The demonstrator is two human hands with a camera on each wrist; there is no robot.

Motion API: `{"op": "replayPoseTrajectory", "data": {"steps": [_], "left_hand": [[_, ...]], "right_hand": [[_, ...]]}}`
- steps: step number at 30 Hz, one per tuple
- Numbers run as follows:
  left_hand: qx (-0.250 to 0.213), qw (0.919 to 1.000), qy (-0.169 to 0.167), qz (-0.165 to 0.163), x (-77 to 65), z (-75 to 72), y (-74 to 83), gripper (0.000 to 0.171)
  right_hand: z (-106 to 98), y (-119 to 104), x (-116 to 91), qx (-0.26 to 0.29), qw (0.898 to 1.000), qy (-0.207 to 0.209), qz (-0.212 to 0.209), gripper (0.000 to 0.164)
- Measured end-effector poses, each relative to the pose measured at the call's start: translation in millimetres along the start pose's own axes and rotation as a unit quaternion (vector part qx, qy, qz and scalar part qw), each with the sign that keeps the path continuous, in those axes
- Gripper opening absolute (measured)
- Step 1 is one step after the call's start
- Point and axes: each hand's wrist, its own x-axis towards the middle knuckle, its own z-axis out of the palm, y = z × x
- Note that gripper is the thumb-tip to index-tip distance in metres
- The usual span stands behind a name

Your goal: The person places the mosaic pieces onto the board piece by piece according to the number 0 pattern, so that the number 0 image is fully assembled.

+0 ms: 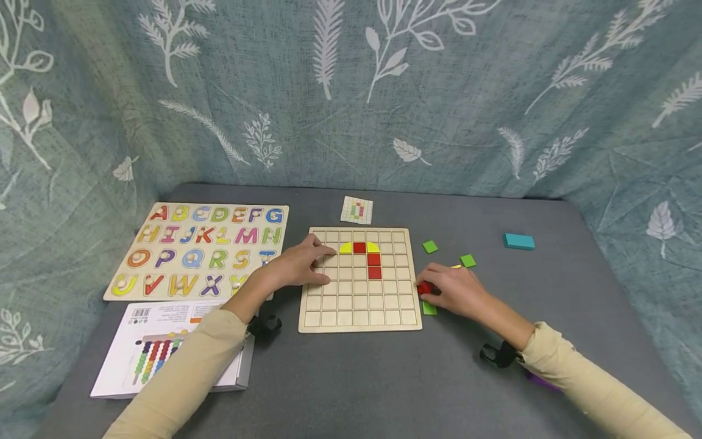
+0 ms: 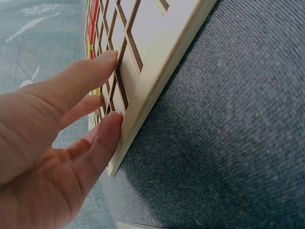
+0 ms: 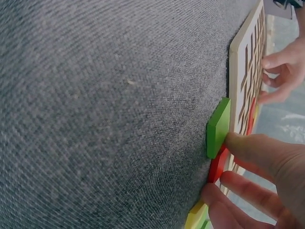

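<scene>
A wooden grid board (image 1: 336,318) lies flat in the middle of the table. Red tiles (image 1: 374,260) and yellow rounded tiles (image 1: 345,247) fill some squares in its upper half. My left hand (image 1: 298,262) rests at the board's left side, thumb and fingers spread and touching its surface. Just past the right edge, my right hand (image 1: 457,289) pinches a red tile (image 3: 218,164) between thumb and fingers. Close by that thumb is a green tile (image 3: 218,128), beside the board. Part of a yellow tile (image 3: 194,216) shows near the fingers in the right wrist view.
A small pattern card (image 1: 356,210) lies behind the board. On the left are an alphabet puzzle (image 1: 148,235) and a white box (image 1: 117,360), partly under the left sleeve. More green tiles (image 1: 430,247) and a teal block (image 1: 518,241) lie to the right.
</scene>
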Motion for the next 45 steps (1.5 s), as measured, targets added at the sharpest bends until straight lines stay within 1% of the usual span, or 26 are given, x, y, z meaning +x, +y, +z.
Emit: {"op": "replayPoseTrajectory", "data": {"steps": [9,18,30,37,45], "left_hand": [[0.004,1.0,0.005,0.001,0.0,1.0,-1.2,0.058],[0.002,1.0,0.008,0.003,0.3,1.3,-1.4,0.058],[0.004,1.0,0.006,0.003,-1.4,1.9,0.0,0.057],[0.005,1.0,0.006,0.002,-0.6,0.6,0.0,0.057],[0.002,1.0,0.005,0.006,-0.3,-0.1,0.7,0.057]], "right_hand": [[-1.2,1.4,-1.1,0.011,1.0,-0.007,0.0,0.024],[-1.6,2.7,-1.3,0.012,1.0,-0.004,-0.007,0.023],[-1.7,2.4,-1.5,0.019,1.0,-0.018,0.008,0.028],[-0.8,4.5,-0.8,0.011,1.0,-0.012,-0.009,0.025],[-1.0,5.8,-0.5,0.017,1.0,-0.012,-0.01,0.023]]}}
